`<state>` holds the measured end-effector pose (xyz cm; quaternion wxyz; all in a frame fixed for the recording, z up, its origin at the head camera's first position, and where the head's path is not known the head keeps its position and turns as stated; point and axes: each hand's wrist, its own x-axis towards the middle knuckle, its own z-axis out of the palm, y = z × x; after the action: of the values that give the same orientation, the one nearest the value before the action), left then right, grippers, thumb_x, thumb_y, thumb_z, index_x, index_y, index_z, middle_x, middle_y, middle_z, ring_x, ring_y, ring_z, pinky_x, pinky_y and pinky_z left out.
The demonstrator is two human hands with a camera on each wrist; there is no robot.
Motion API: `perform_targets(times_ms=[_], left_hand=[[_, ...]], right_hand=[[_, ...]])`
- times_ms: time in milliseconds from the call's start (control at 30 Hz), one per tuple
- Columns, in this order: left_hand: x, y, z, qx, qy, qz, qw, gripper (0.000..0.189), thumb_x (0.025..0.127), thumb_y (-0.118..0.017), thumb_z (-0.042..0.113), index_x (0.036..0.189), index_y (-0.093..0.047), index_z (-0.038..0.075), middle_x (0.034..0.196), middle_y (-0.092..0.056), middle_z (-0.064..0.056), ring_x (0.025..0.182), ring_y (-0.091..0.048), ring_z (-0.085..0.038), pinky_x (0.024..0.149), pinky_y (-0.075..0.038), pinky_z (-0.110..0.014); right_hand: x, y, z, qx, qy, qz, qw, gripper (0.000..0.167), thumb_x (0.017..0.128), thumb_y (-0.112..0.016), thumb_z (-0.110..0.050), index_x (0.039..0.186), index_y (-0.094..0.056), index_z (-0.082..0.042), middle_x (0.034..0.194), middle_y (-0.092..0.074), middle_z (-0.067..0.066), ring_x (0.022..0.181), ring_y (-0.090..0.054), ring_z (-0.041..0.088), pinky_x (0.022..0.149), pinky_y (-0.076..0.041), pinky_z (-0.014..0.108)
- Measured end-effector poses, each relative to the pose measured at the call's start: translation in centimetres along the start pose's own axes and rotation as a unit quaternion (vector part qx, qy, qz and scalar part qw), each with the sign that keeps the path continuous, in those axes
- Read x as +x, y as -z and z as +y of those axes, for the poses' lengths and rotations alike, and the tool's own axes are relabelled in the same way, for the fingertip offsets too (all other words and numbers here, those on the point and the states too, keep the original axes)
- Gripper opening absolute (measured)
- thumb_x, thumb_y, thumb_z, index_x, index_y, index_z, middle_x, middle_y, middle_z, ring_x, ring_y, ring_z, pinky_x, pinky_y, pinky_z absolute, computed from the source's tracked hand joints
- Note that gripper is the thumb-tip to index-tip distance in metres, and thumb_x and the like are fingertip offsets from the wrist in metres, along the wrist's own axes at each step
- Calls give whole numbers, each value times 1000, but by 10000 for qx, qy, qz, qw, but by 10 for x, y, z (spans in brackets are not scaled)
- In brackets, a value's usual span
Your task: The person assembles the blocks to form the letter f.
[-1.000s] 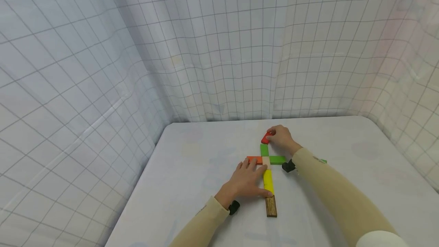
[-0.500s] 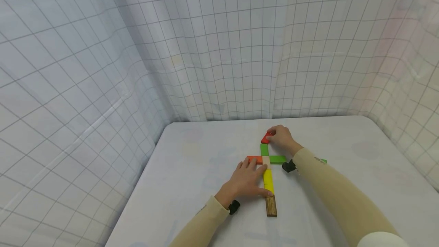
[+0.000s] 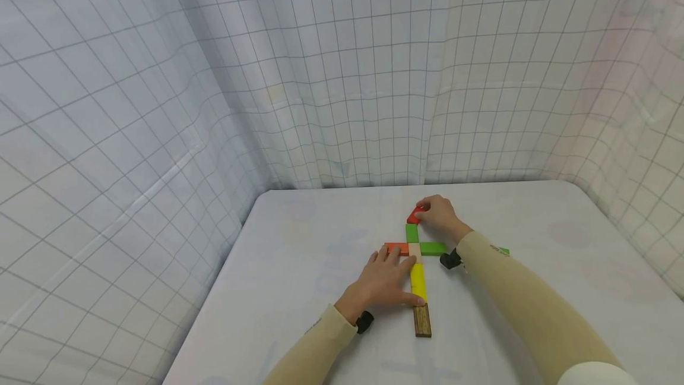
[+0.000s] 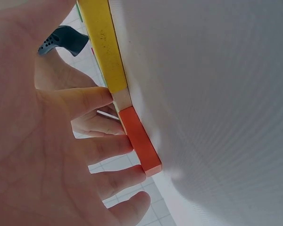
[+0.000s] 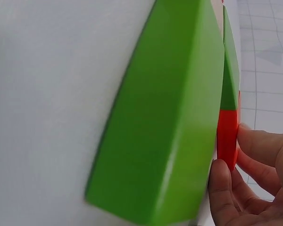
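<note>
Flat toy blocks form a cross on the white table. My right hand (image 3: 440,217) pinches a red triangular block (image 3: 414,217) at the far end of the upper green block (image 3: 411,233); the right wrist view shows thumb and fingers at its edges. Fingers spread, my left hand (image 3: 380,281) rests along the left side of the cross. Its fingertips touch the orange block (image 4: 139,141), and its thumb lies by the lower end of the yellow block (image 3: 418,284). A pale wooden block (image 3: 414,252) sits at the crossing, with another green block (image 3: 432,249) to its right.
A brown wood-grain block (image 3: 423,321) extends the column toward me. Part of a further green piece (image 3: 504,251) shows beyond the right sleeve (image 3: 526,296), which hides the rest. Behind the table (image 3: 299,218) hangs a white gridded curtain (image 3: 342,76), also along both sides.
</note>
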<state>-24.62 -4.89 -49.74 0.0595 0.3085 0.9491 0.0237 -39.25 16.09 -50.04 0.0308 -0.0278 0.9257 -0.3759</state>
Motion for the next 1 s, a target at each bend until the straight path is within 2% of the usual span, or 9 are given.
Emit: perform_targets(times_ms=[133,233,400,500,700,867,1000], left_hand=[[0,1,0,-21,2,-1,10000,95,78,-60,82,155,-38,31,156,-34,-9,144,-25,-36,115,-28,-55],[1,0,0,-44,16,-14,10000,96,77,-59,83,156,-37,32,157,-33,-9,145,-24,-36,116,-27,-55],[0,2,1,-148,92,-114,9998,97,76,-59,83,156,-37,33,159,-31,-9,146,-22,-37,116,-26,-56],[-1,2,1,-154,108,-141,9997,97,76,-60,82,156,-37,32,159,-31,-9,146,-23,-37,116,-26,-56],[0,1,1,-163,159,-145,9996,96,76,-60,82,156,-37,34,160,-31,-7,147,-22,-37,116,-25,-56],[1,-1,2,-192,198,-153,9995,96,76,-60,83,155,-37,34,159,-31,-7,147,-23,-36,116,-25,-56],[1,-1,2,-156,188,-131,9996,96,76,-61,82,155,-37,34,158,-32,-7,146,-23,-36,116,-25,-55]], right_hand=[[0,1,-1,22,1,-13,10000,36,97,-69,-19,129,-66,-2,121,-64,18,108,-56,32,101,-47,47],[0,5,0,65,40,-63,10000,38,97,-69,-21,131,-65,-3,120,-64,18,102,-58,31,94,-51,44],[-1,15,2,10,409,14,9992,41,97,-67,-24,132,-63,-2,119,-64,20,98,-60,31,86,-52,43],[-3,23,0,-78,654,138,9977,41,97,-67,-23,132,-64,-1,119,-64,21,104,-58,35,88,-50,47],[-12,38,-4,7,758,273,9967,38,97,-66,-20,130,-64,-4,121,-63,22,109,-57,37,92,-49,51],[-19,48,-2,109,732,351,9966,36,96,-68,-19,129,-65,-4,120,-63,21,110,-58,37,91,-51,49],[-22,53,6,-8,769,378,9963,36,97,-68,-19,129,-65,-4,119,-63,20,109,-58,35,89,-52,48]])
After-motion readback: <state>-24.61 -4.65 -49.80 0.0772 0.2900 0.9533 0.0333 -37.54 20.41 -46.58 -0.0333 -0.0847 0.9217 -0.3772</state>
